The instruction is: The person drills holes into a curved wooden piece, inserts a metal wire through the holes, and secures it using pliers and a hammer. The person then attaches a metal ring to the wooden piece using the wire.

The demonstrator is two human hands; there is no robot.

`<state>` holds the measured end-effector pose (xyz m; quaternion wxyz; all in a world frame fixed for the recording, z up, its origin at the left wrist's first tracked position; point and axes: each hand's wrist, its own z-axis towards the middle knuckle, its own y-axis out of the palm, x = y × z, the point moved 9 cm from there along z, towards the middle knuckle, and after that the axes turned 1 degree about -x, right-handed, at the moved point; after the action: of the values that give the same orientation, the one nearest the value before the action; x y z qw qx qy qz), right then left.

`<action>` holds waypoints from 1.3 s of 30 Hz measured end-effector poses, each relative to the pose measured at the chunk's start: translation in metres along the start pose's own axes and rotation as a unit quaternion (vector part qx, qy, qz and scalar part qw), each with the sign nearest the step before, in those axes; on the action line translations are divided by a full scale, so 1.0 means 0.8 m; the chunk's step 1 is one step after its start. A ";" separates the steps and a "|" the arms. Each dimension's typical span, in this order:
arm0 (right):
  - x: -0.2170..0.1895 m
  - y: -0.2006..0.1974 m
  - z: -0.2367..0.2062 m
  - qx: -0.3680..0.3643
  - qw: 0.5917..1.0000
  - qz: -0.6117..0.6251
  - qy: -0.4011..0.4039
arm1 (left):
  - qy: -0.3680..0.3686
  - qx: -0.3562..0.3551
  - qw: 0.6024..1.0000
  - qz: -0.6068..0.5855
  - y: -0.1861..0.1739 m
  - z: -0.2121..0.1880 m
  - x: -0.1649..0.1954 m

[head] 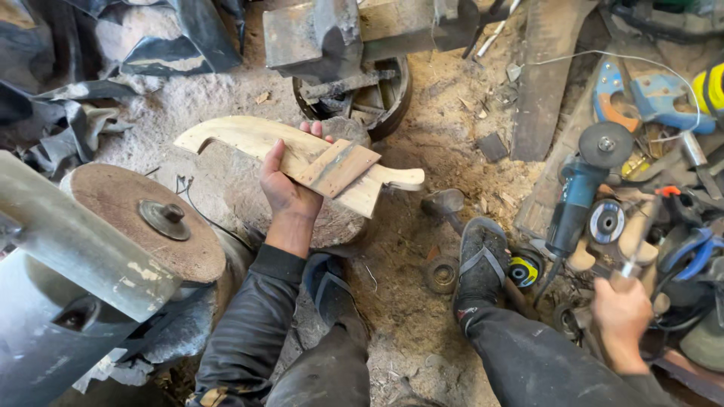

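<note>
My left hand (287,186) grips a curved wooden blade-shaped blank (249,138) with a flat wooden block (337,167) laid across its handle end. I hold it above a round stone block (226,188). My right hand (623,316) at the lower right is closed around the wooden handle of a tool (639,241) that points up into a pile of tools; its working end is hidden there. Both my feet in dark sandals (480,260) rest on the sawdust-covered ground.
A large sanding disc (143,218) on a metal machine stands at the left. A blue angle grinder (577,197), loose grinding discs (605,221) and other blue tools lie at the right. An anvil on a wheel rim (354,90) sits ahead.
</note>
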<state>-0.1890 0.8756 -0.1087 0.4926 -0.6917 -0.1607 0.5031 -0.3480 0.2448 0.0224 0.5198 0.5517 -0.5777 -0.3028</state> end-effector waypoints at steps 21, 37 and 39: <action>-0.317 -0.069 -0.077 -0.116 0.874 -0.091 -0.462 | 0.036 0.025 0.996 -0.074 -0.041 0.071 0.060; -0.309 -0.043 -0.061 -0.131 0.883 -0.116 -0.436 | 0.046 0.059 0.995 -0.066 -0.052 0.093 0.056; -0.303 -0.041 -0.063 -0.120 0.876 -0.131 -0.448 | 0.039 0.060 0.994 -0.076 -0.052 0.090 0.052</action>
<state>-0.2438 0.6906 0.0500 0.3425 -0.4186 -0.5123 0.6671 -0.3957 0.1805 -0.0251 0.4831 0.6360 -0.5304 -0.2844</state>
